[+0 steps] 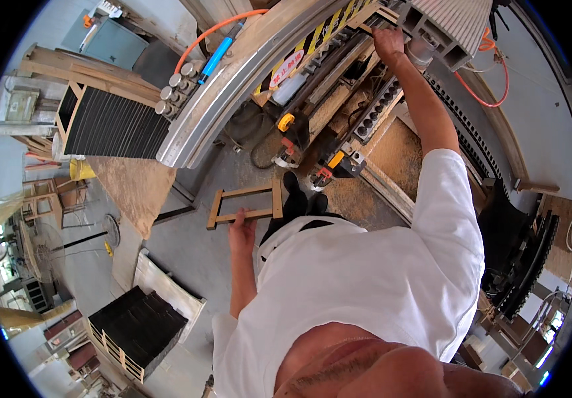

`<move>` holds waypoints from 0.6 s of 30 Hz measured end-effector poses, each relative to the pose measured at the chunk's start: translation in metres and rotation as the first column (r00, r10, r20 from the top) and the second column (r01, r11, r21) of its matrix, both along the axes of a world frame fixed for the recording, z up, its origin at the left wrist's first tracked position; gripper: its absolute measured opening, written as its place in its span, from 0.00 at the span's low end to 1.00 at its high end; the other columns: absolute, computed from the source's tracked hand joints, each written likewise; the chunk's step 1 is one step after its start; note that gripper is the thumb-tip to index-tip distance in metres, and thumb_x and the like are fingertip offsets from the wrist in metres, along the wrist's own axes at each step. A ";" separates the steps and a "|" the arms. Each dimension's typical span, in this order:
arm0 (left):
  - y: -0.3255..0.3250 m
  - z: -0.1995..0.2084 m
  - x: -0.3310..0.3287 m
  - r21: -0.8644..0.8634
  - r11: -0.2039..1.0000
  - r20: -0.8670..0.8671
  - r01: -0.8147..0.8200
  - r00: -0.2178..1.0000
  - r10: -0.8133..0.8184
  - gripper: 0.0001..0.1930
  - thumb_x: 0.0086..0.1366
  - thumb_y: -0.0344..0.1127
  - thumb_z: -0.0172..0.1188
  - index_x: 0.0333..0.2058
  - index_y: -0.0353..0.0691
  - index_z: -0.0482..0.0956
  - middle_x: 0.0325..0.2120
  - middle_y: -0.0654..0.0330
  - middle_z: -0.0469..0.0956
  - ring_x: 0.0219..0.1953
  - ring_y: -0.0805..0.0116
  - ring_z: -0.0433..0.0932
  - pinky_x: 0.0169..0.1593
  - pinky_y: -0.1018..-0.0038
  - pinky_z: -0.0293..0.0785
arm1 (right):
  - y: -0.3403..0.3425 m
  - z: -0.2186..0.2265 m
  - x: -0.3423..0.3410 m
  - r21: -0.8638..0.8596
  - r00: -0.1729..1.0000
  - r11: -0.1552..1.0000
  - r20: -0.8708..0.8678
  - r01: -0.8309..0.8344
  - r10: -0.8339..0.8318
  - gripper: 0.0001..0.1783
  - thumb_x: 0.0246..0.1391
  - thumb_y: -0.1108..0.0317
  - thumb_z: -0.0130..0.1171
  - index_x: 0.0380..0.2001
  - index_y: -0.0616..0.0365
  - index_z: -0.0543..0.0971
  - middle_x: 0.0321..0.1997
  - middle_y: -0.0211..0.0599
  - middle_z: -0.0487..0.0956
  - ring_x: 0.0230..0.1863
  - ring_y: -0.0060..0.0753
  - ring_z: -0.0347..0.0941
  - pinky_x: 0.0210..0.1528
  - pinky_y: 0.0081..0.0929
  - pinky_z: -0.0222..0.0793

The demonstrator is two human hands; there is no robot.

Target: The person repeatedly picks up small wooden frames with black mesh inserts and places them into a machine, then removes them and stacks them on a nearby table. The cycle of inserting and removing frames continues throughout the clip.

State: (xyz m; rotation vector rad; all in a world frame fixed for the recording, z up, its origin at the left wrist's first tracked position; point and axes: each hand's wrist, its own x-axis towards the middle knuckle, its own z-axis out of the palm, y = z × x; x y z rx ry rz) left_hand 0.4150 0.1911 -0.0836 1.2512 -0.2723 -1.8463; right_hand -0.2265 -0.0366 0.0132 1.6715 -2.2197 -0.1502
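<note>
My left hand (241, 233) grips the near rail of a small rectangular wooden frame (245, 192), made of narrow brown bars and held low beside my body. Far ahead, my right arm stretches out over a long woodworking machine (339, 99). There my right hand (390, 45) closes at the end of a second light wooden frame (363, 16), which is only partly visible at the upper edge. Its fingertips are small and partly hidden. A grey metal cylinder (422, 49) is just right of that hand.
Sawdust (392, 156) covers the machine's bed and the floor. Stacked black-sided frames stand on a wooden table (133, 186) at left; another dark stack (139, 328) sits lower left. A curved metal rail (213, 99), a blue air gun (222, 60) and orange hoses (498, 99) surround the machine.
</note>
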 end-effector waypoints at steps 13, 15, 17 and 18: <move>-0.006 -0.001 0.010 -0.086 0.996 0.297 -0.027 0.953 0.051 0.21 0.64 0.33 0.61 0.54 0.35 0.70 0.42 0.58 0.77 0.46 0.66 0.77 0.49 0.64 0.74 | 0.004 -0.001 -0.013 -0.113 0.999 0.993 -0.038 -0.038 0.034 0.12 0.53 0.72 0.54 0.41 0.48 0.78 0.30 0.44 0.81 0.39 0.51 0.76 0.46 0.51 0.65; -0.004 0.018 0.021 -0.165 0.986 0.372 0.002 0.926 0.061 0.21 0.64 0.32 0.61 0.54 0.34 0.70 0.41 0.57 0.78 0.43 0.67 0.78 0.47 0.67 0.76 | 0.002 -0.003 -0.012 -0.072 1.000 0.997 -0.018 0.002 -0.003 0.14 0.53 0.72 0.53 0.43 0.46 0.79 0.31 0.43 0.81 0.41 0.51 0.76 0.48 0.53 0.64; -0.004 0.040 0.035 -0.279 0.960 0.432 0.017 0.895 0.109 0.21 0.64 0.32 0.60 0.55 0.33 0.69 0.41 0.56 0.78 0.43 0.67 0.78 0.46 0.68 0.77 | 0.002 -0.004 -0.010 -0.105 0.999 0.994 -0.037 -0.009 0.005 0.09 0.54 0.71 0.53 0.39 0.47 0.77 0.30 0.41 0.81 0.40 0.48 0.77 0.46 0.52 0.64; -0.005 0.051 0.043 -0.338 0.941 0.457 0.028 0.879 0.138 0.21 0.65 0.31 0.60 0.55 0.33 0.69 0.41 0.55 0.78 0.42 0.66 0.78 0.46 0.69 0.78 | 0.002 -0.003 -0.010 -0.126 0.999 0.992 -0.048 -0.014 0.008 0.07 0.55 0.70 0.53 0.37 0.47 0.77 0.30 0.41 0.80 0.39 0.46 0.77 0.45 0.51 0.64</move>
